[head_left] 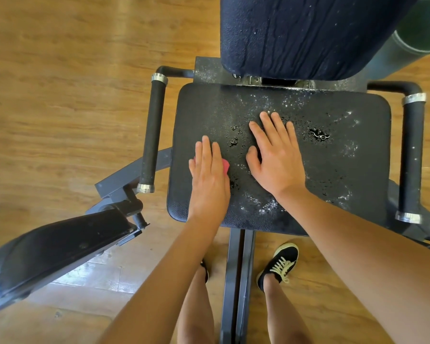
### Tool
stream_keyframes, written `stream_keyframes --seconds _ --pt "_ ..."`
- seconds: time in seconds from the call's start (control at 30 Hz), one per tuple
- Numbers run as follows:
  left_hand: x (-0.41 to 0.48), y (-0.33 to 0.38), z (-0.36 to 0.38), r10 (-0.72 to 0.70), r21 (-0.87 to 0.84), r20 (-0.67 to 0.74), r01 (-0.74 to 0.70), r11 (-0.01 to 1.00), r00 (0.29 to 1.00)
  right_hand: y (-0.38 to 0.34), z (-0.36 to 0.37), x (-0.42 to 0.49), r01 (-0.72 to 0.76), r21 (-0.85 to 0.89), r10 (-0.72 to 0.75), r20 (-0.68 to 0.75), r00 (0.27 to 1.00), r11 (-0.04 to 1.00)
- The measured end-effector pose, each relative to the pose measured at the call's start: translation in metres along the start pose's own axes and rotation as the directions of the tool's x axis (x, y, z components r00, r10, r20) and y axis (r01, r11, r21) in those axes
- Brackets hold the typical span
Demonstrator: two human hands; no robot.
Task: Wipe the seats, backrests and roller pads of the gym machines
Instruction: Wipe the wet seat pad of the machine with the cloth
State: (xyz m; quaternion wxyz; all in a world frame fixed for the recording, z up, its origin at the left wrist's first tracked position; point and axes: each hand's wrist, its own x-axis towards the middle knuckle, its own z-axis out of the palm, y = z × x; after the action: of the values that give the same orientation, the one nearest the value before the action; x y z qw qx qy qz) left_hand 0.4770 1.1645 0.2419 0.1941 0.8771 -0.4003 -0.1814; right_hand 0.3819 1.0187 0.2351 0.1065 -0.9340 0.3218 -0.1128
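The black seat [345, 175], beaded with droplets and white specks, sits just below the dark backrest [308, 33]. The left hand [209, 175] lies flat on the seat's near-left part, fingers [205, 151] straight and together, pressing a pink cloth [226, 167] beneath it. The right hand [276, 157] rests palm-down at the seat's middle, fingers slightly spread, holding nothing.
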Motion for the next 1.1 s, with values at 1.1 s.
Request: stream_keyframes --seconds 1.1 --pt "0.152 0.043 -0.01 -0.05 0.112 -0.106 0.062 0.992 0.993 0.004 0.003 0.001 -0.008 0.016 0.008 0.025 1.0 1.0"
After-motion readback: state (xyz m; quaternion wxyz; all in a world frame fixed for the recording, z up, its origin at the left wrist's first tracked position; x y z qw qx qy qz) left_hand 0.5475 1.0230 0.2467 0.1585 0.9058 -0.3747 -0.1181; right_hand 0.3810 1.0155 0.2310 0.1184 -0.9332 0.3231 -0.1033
